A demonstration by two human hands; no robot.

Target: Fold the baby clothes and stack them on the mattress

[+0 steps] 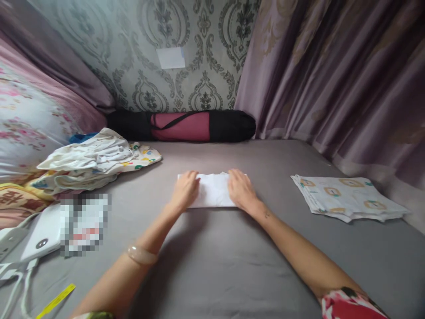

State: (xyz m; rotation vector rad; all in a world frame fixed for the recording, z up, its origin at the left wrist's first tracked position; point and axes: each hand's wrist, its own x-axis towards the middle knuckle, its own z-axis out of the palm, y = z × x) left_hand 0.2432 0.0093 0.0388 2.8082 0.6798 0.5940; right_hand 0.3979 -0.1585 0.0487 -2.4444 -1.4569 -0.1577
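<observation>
A white cloth (214, 190), folded into a flat rectangle, lies on the grey sheet in front of me. My left hand (186, 191) is at its left end, fingers bent over the cloth. At the right end is my right hand (241, 189), its fingers curled over the edge there. Both hands are slightly blurred, and whether the fingertips pinch the fabric is hard to make out. A pale bangle (142, 255) sits around my left wrist.
Folded printed cloths (348, 198) lie at the right. Rumpled clothes (96, 155) are heaped at the left, beside a white power bank (43, 232) with cables and a yellow strip (57, 301). A black-and-pink rolled bag (181, 126) lies along the wall.
</observation>
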